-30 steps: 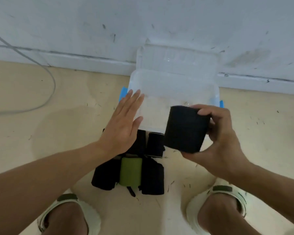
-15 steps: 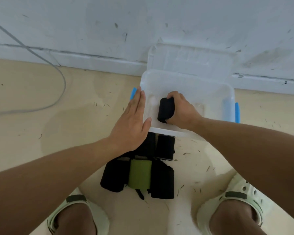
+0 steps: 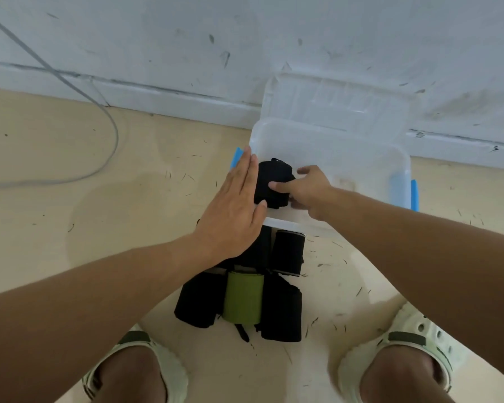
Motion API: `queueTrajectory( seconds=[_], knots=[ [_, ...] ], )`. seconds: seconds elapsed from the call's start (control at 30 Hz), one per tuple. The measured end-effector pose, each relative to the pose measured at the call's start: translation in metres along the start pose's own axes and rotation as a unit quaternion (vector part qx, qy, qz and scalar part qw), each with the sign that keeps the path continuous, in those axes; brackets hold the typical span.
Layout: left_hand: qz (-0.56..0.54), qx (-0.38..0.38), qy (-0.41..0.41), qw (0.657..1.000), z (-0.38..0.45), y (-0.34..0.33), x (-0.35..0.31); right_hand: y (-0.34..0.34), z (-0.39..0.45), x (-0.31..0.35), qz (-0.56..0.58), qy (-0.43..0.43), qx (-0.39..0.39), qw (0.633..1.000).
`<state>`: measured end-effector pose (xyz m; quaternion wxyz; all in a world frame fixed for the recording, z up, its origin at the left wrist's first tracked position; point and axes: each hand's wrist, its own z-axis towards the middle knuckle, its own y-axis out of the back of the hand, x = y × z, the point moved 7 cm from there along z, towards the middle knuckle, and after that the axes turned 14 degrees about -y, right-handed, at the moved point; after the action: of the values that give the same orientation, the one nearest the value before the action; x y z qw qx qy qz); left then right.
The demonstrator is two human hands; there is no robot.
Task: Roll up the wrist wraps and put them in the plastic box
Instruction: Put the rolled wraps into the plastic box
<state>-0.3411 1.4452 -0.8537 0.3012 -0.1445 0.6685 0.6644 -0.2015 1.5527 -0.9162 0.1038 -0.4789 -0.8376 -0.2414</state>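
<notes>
A clear plastic box [image 3: 332, 132] stands open on the floor by the wall. Inside, at its near left corner, lies a black rolled wrist wrap [image 3: 272, 178]. My right hand [image 3: 310, 190] reaches into the box and holds this roll, thumb on top and fingers at its right side. Flat against the box's left wall is my left hand [image 3: 233, 210], fingers straight. In front of the box lie a green roll [image 3: 243, 298] and black rolls [image 3: 200, 301], [image 3: 281, 311], [image 3: 288, 251]; another black one is partly hidden under my left wrist.
The box's clear lid [image 3: 338, 97] leans against the white wall behind it. Blue latches [image 3: 414, 194] stick out at the box's sides. A grey cable [image 3: 112, 135] curves over the floor at the left. My sandalled feet [image 3: 413, 344] flank the rolls.
My right hand carried the black roll from above the floor into the box and down to its near left corner. My left hand slid forward along the box's left wall.
</notes>
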Motion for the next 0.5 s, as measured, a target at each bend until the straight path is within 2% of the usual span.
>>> queueTrajectory(
  seconds=[0.07, 0.23, 0.4, 0.5],
  knots=[
    [0.000, -0.002, 0.000, 1.000, 0.000, 0.001, -0.001, -0.008, 0.000, -0.010, 0.049, -0.053, 0.035, 0.997],
    [-0.002, -0.017, -0.003, 1.000, 0.000, 0.001, -0.003, -0.011, -0.004, 0.000, 0.167, -0.058, 0.025, 0.984],
    [0.011, -0.030, -0.006, 0.999, 0.000, 0.002, -0.002, -0.010, -0.004, 0.001, 0.128, -0.045, 0.026, 0.990],
    [0.007, -0.035, -0.005, 0.999, -0.001, 0.001, -0.003, 0.003, -0.016, 0.008, 0.055, -0.021, -0.001, 0.998]
  ],
)
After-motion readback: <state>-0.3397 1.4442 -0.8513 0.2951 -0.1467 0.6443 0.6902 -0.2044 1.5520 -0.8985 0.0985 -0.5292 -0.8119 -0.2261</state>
